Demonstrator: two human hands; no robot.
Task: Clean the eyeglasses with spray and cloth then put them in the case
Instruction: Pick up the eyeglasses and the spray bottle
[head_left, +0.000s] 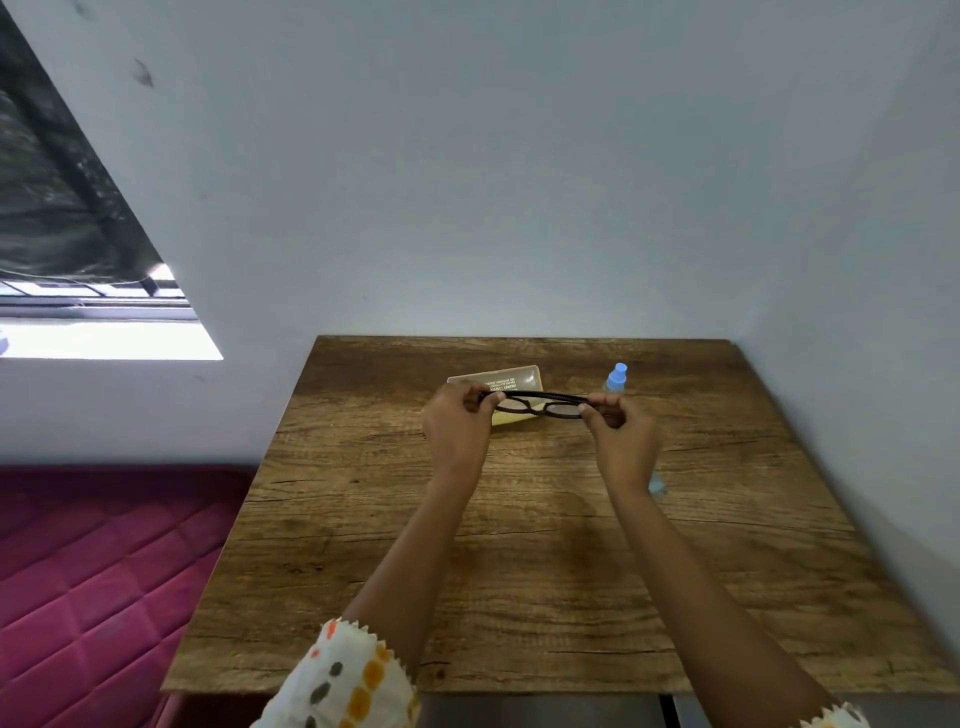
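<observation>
Eyeglasses (540, 404), black-framed, are held up over the far middle of the desk (519, 571), stretched sideways between 2 hands. The left hand (457, 421) has its fingers (480, 397) pinching the left end of the frame, and the right hand (621, 434) has its fingers (597, 402) pinching the right end; whether the arms of the frame are folded or open I cannot tell. Just behind and under the glasses lies the case (511, 382), open and beige, with something yellow, perhaps the cloth (511, 417), just below the frame and partly hidden by it. To the right, near the right hand, stands the spray bottle (615, 378) with its blue cap. A small pale blue thing (657, 484) shows beside the right wrist; I cannot say what it is.

Judging from this, the glasses are near the case and may be about to go in. The risks: pulling the 2 ends apart could strain the hinges, a fingertip could smear a lens, and the right hand, so close to the bottle, could knock it over. Lowering the frame crooked could catch it on the case rim.
</observation>
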